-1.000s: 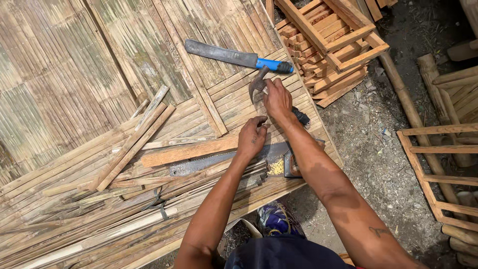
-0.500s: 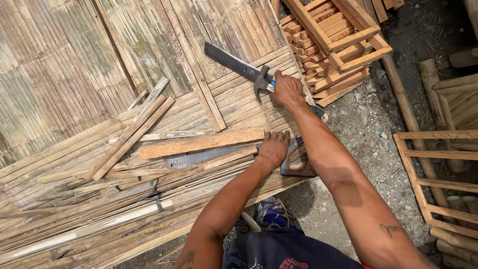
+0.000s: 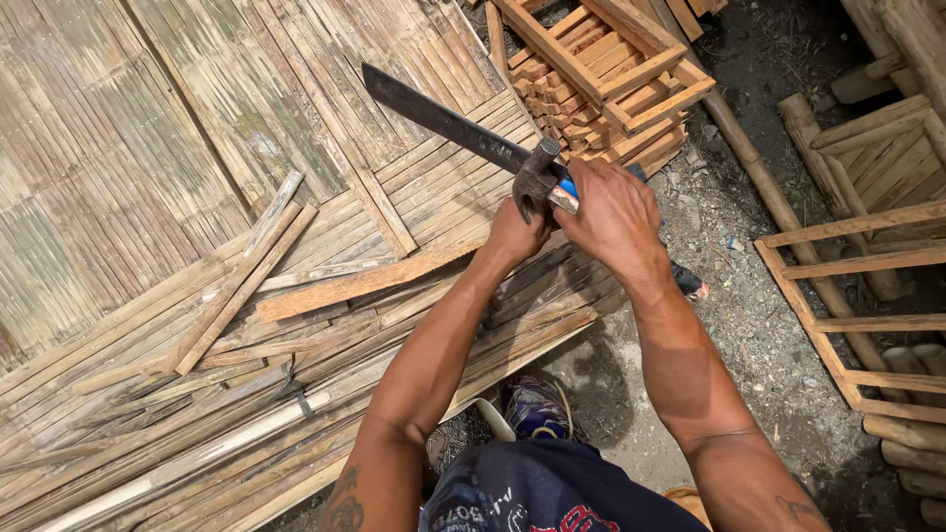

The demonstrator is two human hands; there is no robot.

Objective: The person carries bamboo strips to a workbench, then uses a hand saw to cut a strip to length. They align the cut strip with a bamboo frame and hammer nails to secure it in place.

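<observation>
At the far left lies a bamboo mat [image 3: 148, 148] of flattened strips, with loose slats [image 3: 236, 281] scattered over its near edge and a bare wooden plank [image 3: 365, 281] lying across them, pointing toward the hands. The left hand [image 3: 517, 236] is raised just below the hammer [image 3: 537, 177]. Its fingers are curled toward the metal head, but they are hidden behind the knuckles, so I cannot tell whether they grip the head or only touch it. The machete [image 3: 443, 118] is held up over the mat. Its long axis runs on a diagonal, with the dark blade pointing up and to the left, away from the person, and the blue handle down and to the right. The right hand [image 3: 616, 217] has its fingers wrapped tight round that handle, and the hammer head sits pressed against the blade's base at the thumb. As I judge it, this is a gathering step, with both tools bunched in one grip above the work. A next move would call for a firm hold and care for the long blade, with the left fingers kept off its edge. Further right stand a stack of wooden frames [image 3: 611, 69], gravel ground [image 3: 749, 325] and a slatted frame [image 3: 857, 266].
</observation>
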